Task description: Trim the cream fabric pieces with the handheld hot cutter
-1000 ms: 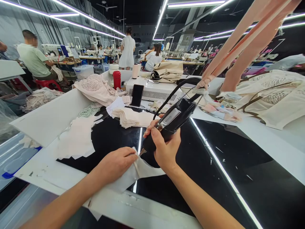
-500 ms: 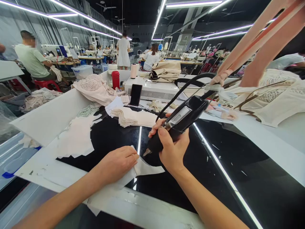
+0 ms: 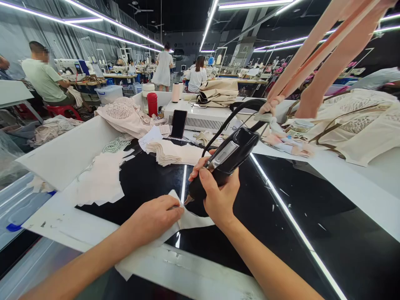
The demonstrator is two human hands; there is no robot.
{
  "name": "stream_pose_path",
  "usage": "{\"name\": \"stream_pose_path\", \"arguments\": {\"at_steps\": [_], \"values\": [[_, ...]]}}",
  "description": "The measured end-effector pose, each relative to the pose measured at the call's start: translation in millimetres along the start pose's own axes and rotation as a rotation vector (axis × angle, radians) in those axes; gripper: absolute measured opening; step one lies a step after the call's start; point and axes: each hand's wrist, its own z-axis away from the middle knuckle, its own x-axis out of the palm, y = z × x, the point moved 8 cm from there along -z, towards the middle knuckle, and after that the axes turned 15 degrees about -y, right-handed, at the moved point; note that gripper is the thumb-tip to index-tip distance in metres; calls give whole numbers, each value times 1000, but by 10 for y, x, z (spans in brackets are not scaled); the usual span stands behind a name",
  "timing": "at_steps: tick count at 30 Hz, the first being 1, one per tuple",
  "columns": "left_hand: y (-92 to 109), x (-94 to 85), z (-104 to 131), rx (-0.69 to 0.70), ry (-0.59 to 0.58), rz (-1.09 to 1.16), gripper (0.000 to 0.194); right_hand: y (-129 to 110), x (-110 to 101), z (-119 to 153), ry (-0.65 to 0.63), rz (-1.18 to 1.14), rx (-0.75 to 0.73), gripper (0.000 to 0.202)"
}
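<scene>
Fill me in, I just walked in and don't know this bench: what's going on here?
The left hand pinches a pale piece over the glossy black surface. The right hand grips a black corded tool, its tip pointing down close to that piece; whether they touch is hard to tell. Pink strips run up from the tool's cord end. A stack of pale layers lies just beyond the hands.
</scene>
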Motion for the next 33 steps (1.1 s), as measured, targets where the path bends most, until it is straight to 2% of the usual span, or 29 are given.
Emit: {"name": "stream_pose_path", "arguments": {"at_steps": [10,16,22,26,29,33], "values": [[27,23,36,1,22,-69,22,-20,-5,28,1,37,27,24],[29,51,30,0,-8,-41,23,-78,-41,79,9,19,7,37],[24,29,43,3,1,-52,22,-90,-59,89,10,37,29,28],[55,-34,38,31,17,-54,20,-221,-180,91,44,45,23,33],[126,-103,11,58,77,-29,18,-304,-296,136,61,48,32,35],[247,-56,-76,70,65,31,19,-336,-409,239,69,70,53,36]]}}
